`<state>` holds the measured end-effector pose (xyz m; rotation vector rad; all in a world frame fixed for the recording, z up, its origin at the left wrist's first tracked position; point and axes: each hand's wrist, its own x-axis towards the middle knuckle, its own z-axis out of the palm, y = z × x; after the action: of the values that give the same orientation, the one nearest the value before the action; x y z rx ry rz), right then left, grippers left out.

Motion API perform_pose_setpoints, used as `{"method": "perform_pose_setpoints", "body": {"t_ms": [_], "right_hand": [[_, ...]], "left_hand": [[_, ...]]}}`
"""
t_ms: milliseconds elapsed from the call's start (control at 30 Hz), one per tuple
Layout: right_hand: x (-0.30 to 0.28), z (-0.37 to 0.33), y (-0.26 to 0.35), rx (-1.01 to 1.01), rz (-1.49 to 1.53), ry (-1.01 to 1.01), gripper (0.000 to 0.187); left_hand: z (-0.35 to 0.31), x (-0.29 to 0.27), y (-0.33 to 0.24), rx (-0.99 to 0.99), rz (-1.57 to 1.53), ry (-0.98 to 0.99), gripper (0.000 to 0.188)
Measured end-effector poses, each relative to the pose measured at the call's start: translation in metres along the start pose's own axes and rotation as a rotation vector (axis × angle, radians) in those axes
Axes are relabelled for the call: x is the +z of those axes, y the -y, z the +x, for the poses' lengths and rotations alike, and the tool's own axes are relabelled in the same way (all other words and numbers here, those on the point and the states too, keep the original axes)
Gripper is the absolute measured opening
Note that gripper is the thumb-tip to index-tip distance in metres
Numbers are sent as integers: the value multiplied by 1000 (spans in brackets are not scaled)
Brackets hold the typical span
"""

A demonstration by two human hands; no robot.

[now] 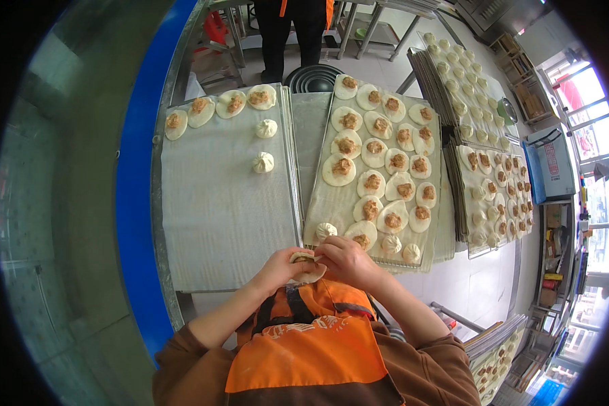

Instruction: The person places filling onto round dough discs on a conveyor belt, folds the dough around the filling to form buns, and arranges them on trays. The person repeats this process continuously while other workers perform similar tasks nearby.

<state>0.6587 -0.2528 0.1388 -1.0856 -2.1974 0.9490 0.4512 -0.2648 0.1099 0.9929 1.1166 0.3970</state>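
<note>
Hands: two of my own in view, both working on one dough wrapper. It sits between them, just above the orange apron, near the lower ends of the two closest trays. A little brown filling shows in its fold. Left hand: fingers curled around the wrapper from the left, grasping it. Right hand: fingers bunched at the wrapper's upper right edge, apparently pinching it; the fingertips are partly hidden, so I cannot tell how tightly.

Left tray, lined: I count 4 filled dough rounds along the far edge and 2 pleated buns in a column near the right edge. Total 6.

Middle tray, also lined: I count 20 open rounds with meat-like filling, the lowest partly behind my right hand, and 3 pleated buns near the close edge: 1 just beyond the right hand, 2 to its right. Total 23.

Right side: 3 more loaded trays. The far one bears pale buns and 1 metal bowl; the next mixes buns and filled rounds; the lowest is cut by the view's rim. Pieces too small to count reliably.

Beyond the trays: 1 co-worker in dark trousers, standing.
</note>
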Motion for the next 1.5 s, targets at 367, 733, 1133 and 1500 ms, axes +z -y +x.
{"method": "perform_pose_setpoints", "body": {"t_ms": [367, 733, 1133, 1500], "right_hand": [[8, 0, 0, 148, 127, -51, 14], [12, 12, 6, 111, 232, -23, 16], [4, 11, 13, -106, 49, 58, 17], [6, 10, 15, -82, -9, -4, 18]], "left_hand": [[-8, -7, 10, 62, -185, 51, 35], [-9, -11, 6, 81, 13, 93, 29], [-18, -11, 5, -136, -122, 136, 31], [-29, -2, 4, 118, -232, 38, 34]]}}
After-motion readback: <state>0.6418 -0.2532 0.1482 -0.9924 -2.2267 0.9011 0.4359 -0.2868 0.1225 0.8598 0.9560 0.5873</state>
